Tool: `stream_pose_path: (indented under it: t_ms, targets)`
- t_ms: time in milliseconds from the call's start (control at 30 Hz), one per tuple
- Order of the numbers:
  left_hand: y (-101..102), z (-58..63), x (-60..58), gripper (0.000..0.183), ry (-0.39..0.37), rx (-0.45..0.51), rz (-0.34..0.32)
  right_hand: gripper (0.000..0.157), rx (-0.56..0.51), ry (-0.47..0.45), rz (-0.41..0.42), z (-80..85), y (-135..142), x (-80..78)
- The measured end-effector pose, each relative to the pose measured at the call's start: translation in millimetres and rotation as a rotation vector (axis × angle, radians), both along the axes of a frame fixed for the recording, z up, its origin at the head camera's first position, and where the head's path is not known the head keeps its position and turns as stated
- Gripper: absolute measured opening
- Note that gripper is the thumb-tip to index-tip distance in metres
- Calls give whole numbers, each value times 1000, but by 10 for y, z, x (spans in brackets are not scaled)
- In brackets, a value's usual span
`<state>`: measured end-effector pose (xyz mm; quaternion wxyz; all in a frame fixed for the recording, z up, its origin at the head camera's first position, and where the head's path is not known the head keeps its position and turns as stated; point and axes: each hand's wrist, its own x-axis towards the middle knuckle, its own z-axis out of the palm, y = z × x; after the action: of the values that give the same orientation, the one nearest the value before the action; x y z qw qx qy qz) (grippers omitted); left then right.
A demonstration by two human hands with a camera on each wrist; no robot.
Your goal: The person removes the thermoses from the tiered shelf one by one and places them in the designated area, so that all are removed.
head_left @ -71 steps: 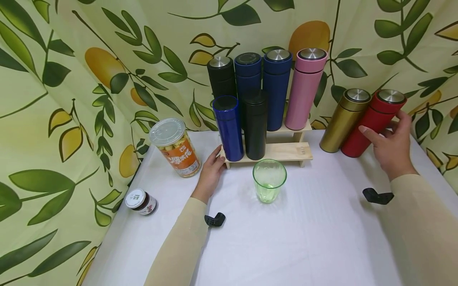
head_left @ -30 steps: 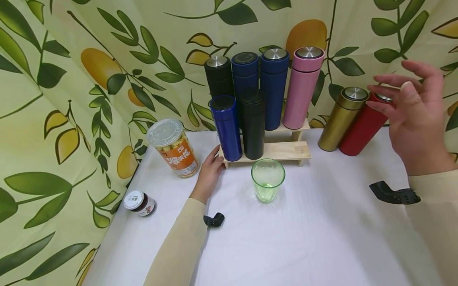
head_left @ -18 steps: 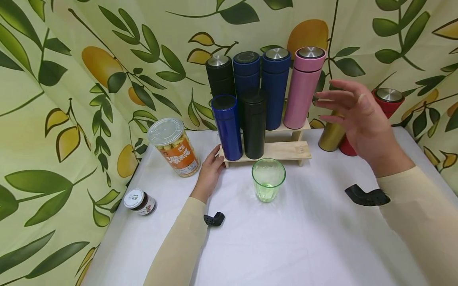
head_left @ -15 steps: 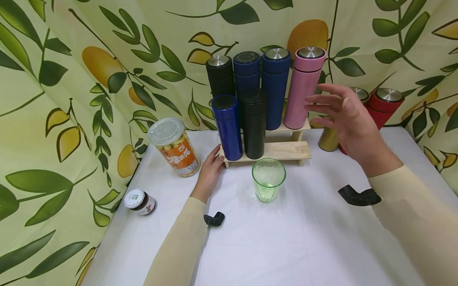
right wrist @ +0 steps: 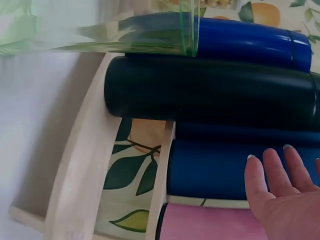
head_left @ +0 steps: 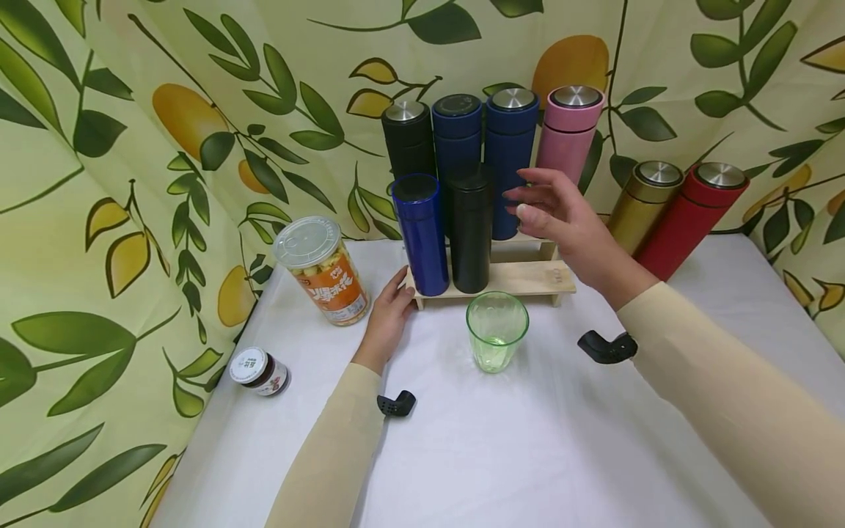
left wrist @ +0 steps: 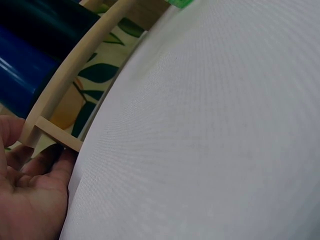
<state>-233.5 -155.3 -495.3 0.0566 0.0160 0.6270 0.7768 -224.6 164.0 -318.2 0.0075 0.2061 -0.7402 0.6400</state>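
Observation:
My left hand grips the left end of a two-step wooden rack; the left wrist view has its thumb and fingers around the end by the leg. In front of the rack's right half my right hand hangs in the air, fingers loosely spread, holding nothing. Its fingertips point at a black thermos on the lower step, apart from it. Left of that stands a glossy blue thermos. The upper step bears another black thermos, two navy ones and a pink one, partly behind my right hand.
A green-tinted glass stands just before the rack. Gold and red thermoses are at the right. At the left are a snack tub and a small jar. A patterned curtain hangs behind the table.
My right hand has let go of the red thermos, risen, and swept left past the gold and pink ones to the rack. My left hand keeps its place.

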Motion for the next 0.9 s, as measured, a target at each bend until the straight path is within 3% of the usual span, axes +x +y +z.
stream_pose_path:
  t_ms: [100,467,900]
  targets:
    - [3,-8,-4,59,3,-2,0,66,61,-1,-18,22,-84,-67]
    - [7,-2,-2,59,8,20,-11,86,94,-54,-52,-15,-362,-224]
    - [5,-21,-19,58,43,30,-15,84,116,-15,-115,-57,-544,-279]
